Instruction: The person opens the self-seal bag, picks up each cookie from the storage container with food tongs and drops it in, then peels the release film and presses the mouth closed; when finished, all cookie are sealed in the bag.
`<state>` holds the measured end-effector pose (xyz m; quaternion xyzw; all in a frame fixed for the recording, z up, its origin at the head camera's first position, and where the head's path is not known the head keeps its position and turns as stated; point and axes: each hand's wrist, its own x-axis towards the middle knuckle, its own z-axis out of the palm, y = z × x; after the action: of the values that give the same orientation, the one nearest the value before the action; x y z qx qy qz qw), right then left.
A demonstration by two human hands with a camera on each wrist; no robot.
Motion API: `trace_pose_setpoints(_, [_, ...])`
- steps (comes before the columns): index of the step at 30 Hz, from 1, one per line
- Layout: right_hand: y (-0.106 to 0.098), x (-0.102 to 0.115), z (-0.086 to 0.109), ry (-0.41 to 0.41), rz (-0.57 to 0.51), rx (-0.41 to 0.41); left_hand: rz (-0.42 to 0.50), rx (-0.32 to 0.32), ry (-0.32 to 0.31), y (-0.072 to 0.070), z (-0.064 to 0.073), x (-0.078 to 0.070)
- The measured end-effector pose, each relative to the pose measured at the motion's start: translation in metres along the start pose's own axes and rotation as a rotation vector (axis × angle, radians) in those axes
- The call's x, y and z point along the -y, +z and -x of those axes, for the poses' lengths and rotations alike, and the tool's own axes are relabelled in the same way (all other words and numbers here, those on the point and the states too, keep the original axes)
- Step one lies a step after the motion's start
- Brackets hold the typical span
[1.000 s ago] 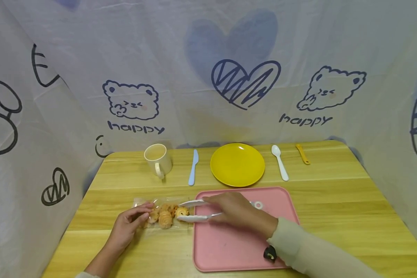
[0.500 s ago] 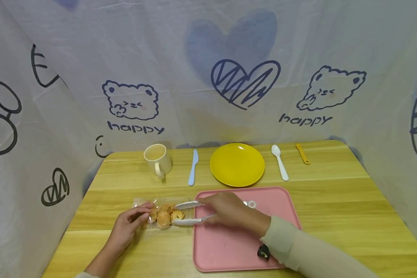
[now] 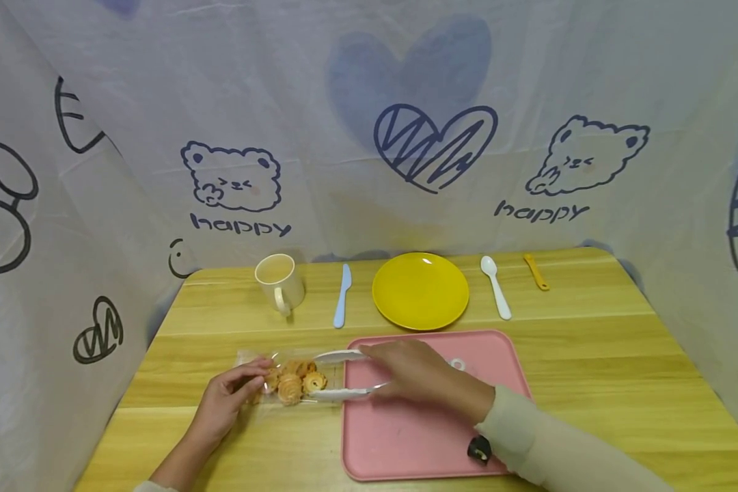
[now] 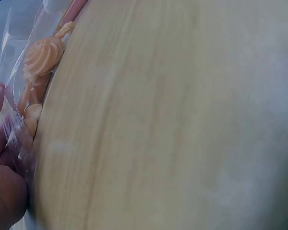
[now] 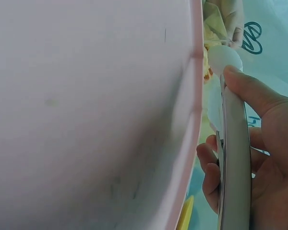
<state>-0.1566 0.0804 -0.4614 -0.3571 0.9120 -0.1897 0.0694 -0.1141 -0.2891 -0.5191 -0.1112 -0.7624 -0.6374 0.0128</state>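
In the head view my left hand [image 3: 234, 393] pinches the left end of a clear plastic bag [image 3: 332, 372] that lies on the table. Several golden swirl cookies [image 3: 290, 389] are bunched inside it, one of them also visible as a piped cookie [image 4: 43, 56] in the left wrist view. My right hand [image 3: 415, 372] grips a pair of tongs [image 5: 236, 158] with metal arms and white tips. The tips stand apart at the bag's right end, one above and one below the level of the rightmost cookie [image 3: 314, 383]. Whether they are inside the bag is hard to tell.
A pink tray [image 3: 400, 451] lies under my right hand. Behind it are a cream mug [image 3: 278, 280], a light blue knife [image 3: 342, 297], a yellow plate [image 3: 420, 290], a white spoon [image 3: 495, 287] and a small orange-yellow strip [image 3: 536, 273]. A printed cloth [image 3: 357, 225] hangs behind the table.
The tongs moved left with the rightmost cookie between their tips, then drew back right and spread wider. That cookie now sits nearer the others. My left hand has stayed still.
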Motion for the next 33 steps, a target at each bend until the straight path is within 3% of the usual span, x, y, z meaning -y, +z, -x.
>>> trace_pose_setpoints(11, [-0.018,-0.018,0.051,0.175,-0.146,-0.053,0.0,0.002,0.005,-0.001,-0.001,0.0])
trace_pose_setpoints(21, [-0.03,-0.043,0.107,0.288,-0.1,-0.164,-0.003,-0.01,0.003,-0.001,-0.001,0.001])
trace_pose_setpoints(33, [-0.036,-0.066,0.168,0.556,-0.205,-0.234,0.003,0.004,0.013,-0.002,0.0,0.003])
